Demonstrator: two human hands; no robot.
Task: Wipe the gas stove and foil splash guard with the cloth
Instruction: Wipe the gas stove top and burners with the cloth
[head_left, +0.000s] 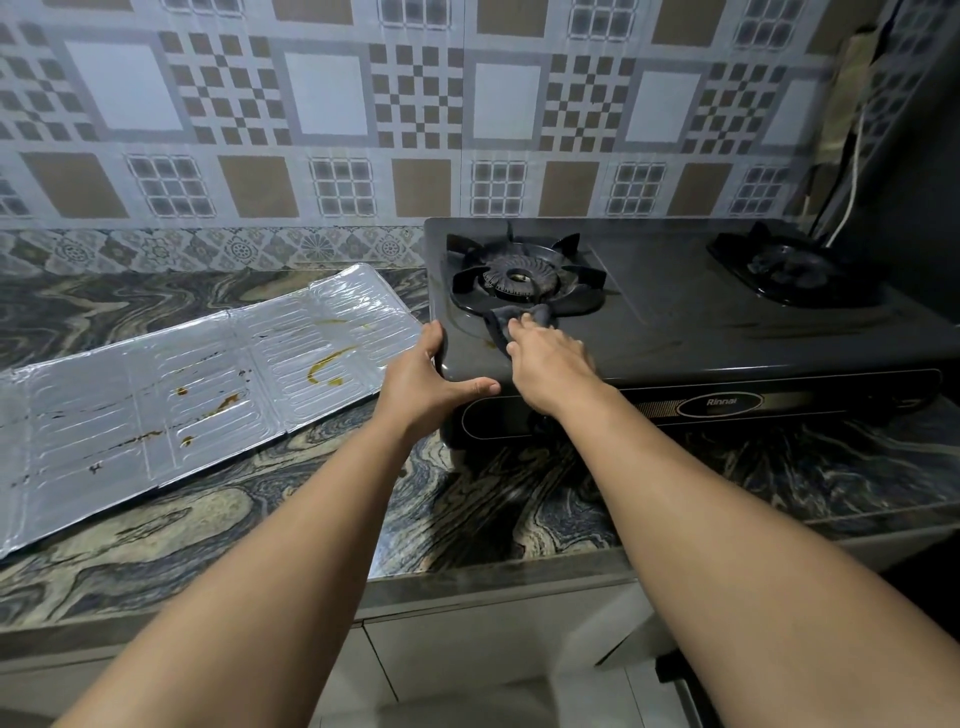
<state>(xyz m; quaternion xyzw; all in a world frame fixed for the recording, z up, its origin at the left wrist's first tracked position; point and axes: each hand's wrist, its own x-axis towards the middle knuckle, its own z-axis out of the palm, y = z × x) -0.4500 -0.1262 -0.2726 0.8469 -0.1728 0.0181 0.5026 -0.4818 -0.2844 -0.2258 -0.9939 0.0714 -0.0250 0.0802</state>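
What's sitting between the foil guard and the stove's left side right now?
Only the left hand, gripping the stove's front-left corner, and below it bare countertop; the foil guard lies flat alongside. Head view.

Marbled dark countertop (493, 514) under patterned tile wall (322, 104); white cable (852, 171) hanging at right edge; pale cabinet fronts (467, 649) below.

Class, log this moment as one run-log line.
wiping stove | right hand presses cloth by left burner | left hand steadies corner | foil guard stained
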